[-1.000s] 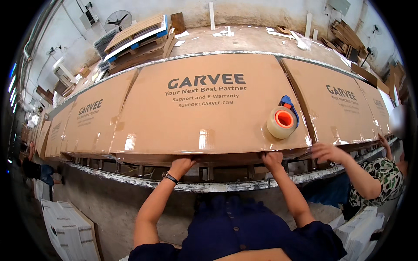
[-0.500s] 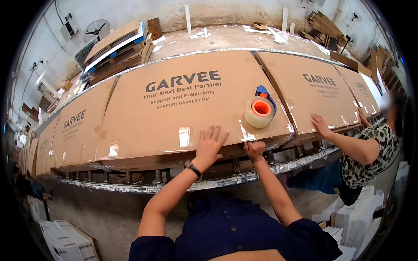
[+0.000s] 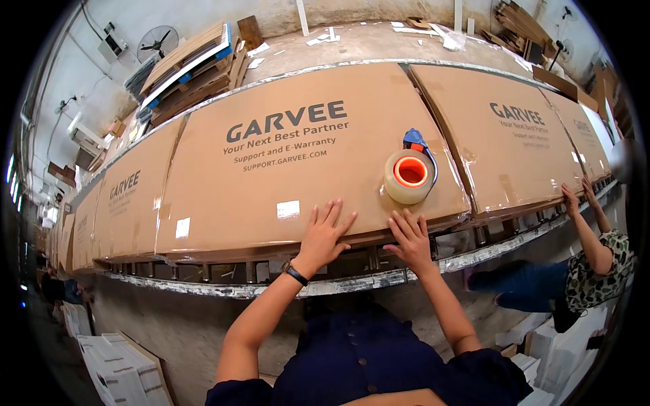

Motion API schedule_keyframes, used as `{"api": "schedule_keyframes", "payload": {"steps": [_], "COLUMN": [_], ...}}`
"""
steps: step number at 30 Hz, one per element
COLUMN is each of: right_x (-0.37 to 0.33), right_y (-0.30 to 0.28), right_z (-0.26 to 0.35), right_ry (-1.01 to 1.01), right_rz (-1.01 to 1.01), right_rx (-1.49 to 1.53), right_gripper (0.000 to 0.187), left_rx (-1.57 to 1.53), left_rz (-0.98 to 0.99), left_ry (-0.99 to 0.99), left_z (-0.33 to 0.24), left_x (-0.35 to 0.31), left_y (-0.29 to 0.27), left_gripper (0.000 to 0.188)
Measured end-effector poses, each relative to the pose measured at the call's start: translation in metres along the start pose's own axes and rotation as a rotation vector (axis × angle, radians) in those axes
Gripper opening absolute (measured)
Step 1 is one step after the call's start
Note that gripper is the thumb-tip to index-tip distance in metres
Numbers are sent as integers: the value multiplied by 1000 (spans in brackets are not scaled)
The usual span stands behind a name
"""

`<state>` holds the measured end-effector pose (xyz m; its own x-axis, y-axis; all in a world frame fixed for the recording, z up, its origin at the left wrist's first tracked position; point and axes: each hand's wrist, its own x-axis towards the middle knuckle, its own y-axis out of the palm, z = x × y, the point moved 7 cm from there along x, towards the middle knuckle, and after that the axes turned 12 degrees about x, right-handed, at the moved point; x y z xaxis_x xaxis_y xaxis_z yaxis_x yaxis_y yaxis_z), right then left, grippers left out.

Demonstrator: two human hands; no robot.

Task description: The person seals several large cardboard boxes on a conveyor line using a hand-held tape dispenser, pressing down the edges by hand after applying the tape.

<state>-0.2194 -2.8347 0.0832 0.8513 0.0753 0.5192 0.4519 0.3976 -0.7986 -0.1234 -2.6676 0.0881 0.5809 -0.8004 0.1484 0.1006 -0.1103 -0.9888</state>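
The head view looks from the wearer's head through a wide fisheye lens, facing forward and steeply down over a long, printed brown cardboard box (image 3: pixel 311 179). It is near enough that the box spans the middle of the view, while the wearer's dark navy buttoned shirt (image 3: pixel 352 352) fills the bottom centre. The stained white wall (image 3: pixel 271 19) lies well off at the top, and the scuffed white conveyor rail (image 3: pixel 223 289) bows under the lens.

Here the pale wall (image 3: pixel 379 9) is seen, stained brown; a fan (image 3: pixel 156 44) is set behind stacked pallets (image 3: pixel 186 59), white scraps (image 3: pixel 258 49) are scattered across the floor (image 3: pixel 291 57), brown boards (image 3: pixel 512 28) are heaped at right.
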Motion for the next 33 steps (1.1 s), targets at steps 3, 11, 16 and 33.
{"api": "schedule_keyframes", "payload": {"steps": [3,11,16,33], "right_x": [-8,-3,-5,74], "right_y": [13,14,11,-37], "right_z": [-20,-21,-20,-139], "right_ry": [-35,99,87,857], "right_rz": [-18,-170,-181,67], "right_rx": [50,177,212,526], "right_gripper": [45,35,37,49], "left_rx": [-16,-52,11,155], "left_rz": [13,-2,20,-75], "left_ry": [2,22,4,186], "left_z": [0,3,-7,-25], "left_x": [0,-4,9,22], "left_y": [5,10,13,21], "left_gripper": [79,69,82,90]}}
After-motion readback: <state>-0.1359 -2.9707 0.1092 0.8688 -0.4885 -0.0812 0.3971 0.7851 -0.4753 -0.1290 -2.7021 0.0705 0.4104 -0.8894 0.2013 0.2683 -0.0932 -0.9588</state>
